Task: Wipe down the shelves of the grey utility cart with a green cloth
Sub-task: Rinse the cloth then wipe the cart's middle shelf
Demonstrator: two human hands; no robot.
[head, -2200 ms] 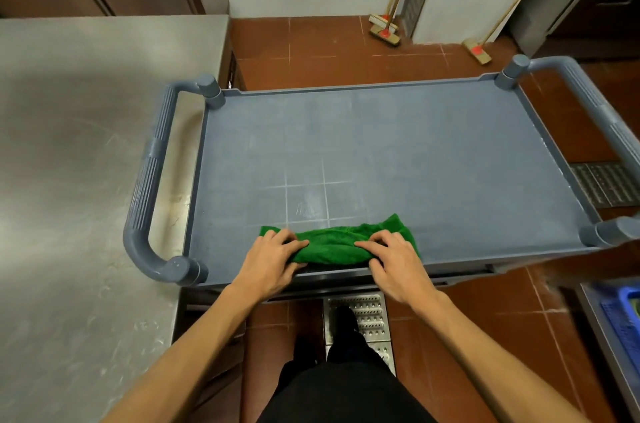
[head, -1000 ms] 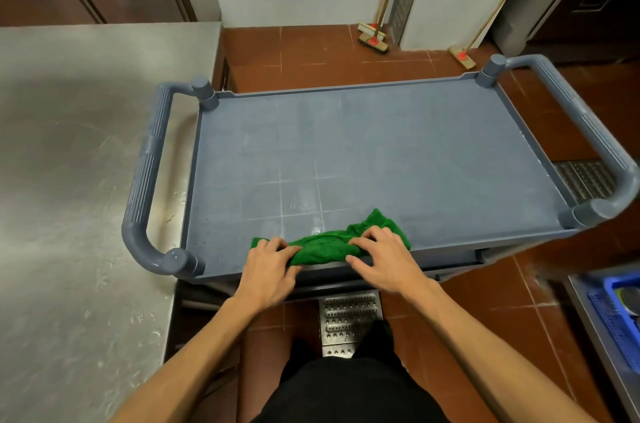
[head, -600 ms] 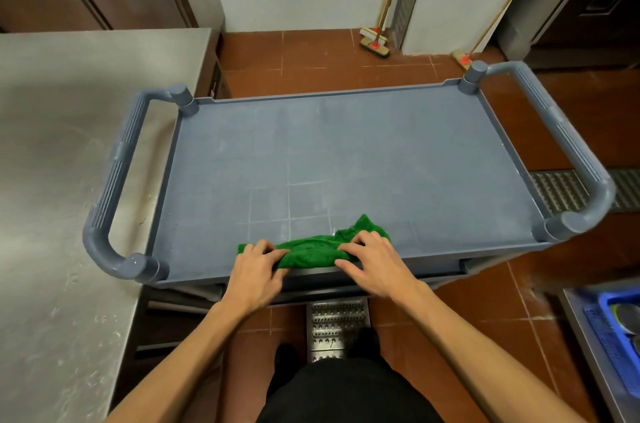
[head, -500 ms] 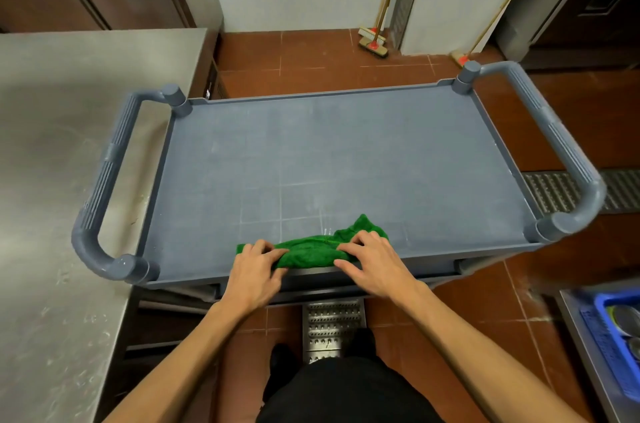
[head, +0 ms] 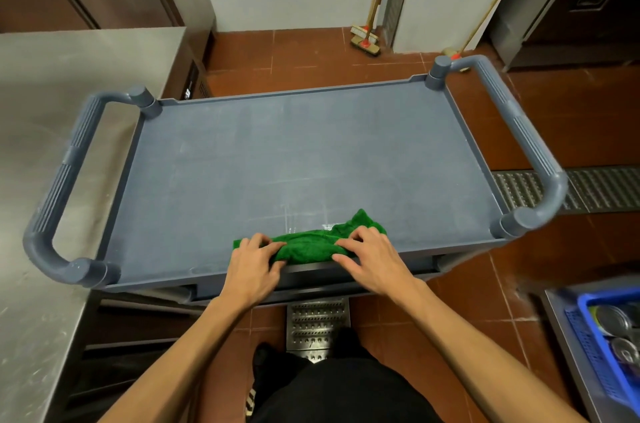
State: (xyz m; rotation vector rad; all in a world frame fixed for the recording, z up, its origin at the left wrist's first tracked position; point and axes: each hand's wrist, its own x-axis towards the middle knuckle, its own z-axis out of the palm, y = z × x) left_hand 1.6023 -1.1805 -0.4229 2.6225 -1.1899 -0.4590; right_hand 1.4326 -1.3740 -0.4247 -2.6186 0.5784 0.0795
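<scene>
The grey utility cart's top shelf (head: 294, 152) fills the middle of the view, with faint whitish streaks on it. A green cloth (head: 311, 246) lies bunched in a strip along the shelf's near edge. My left hand (head: 254, 267) holds the cloth's left end, fingers bent on top and thumb at the near side. My right hand (head: 372, 260) holds the right end the same way, fingers spread over it. The lower shelves are hidden beneath the top one.
The cart has a loop handle on the left (head: 62, 187) and on the right (head: 526, 145). A steel table (head: 52, 111) borders the left handle. A blue crate (head: 602, 346) with cans sits at lower right. Brooms (head: 365, 42) lean on the far wall. A floor grate (head: 602, 187) runs right.
Both hands have stayed on the cloth at the near edge. The cloth has bunched up slightly, its right end rising into a peak. The view has shifted a little.
</scene>
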